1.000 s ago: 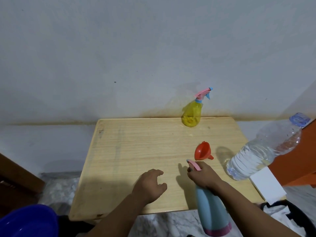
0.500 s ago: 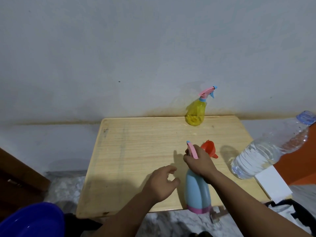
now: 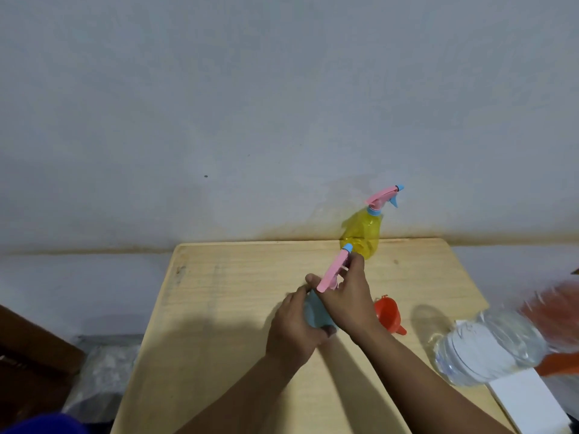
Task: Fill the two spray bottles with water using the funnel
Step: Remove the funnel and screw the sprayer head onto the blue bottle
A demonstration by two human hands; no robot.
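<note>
A light blue spray bottle (image 3: 314,314) with a pink trigger head (image 3: 332,272) stands mid-table, mostly hidden by my hands. My left hand (image 3: 294,328) wraps its body. My right hand (image 3: 346,296) grips the pink head at the neck. A yellow spray bottle (image 3: 362,234) with a pink and blue head stands at the table's far edge by the wall. An orange funnel (image 3: 388,313) lies on its side just right of my right hand. A large clear water bottle (image 3: 488,347), blurred, leans at the table's right edge.
The wooden table (image 3: 219,308) stands against a grey wall. A white flat object (image 3: 529,402) lies at the near right corner. A blue tub's rim (image 3: 40,426) shows at the bottom left, and brown furniture (image 3: 31,355) stands on the left.
My right hand brought the blue spray bottle from below the table's near edge onto the middle of the table. My left hand moved from the tabletop onto the bottle's body.
</note>
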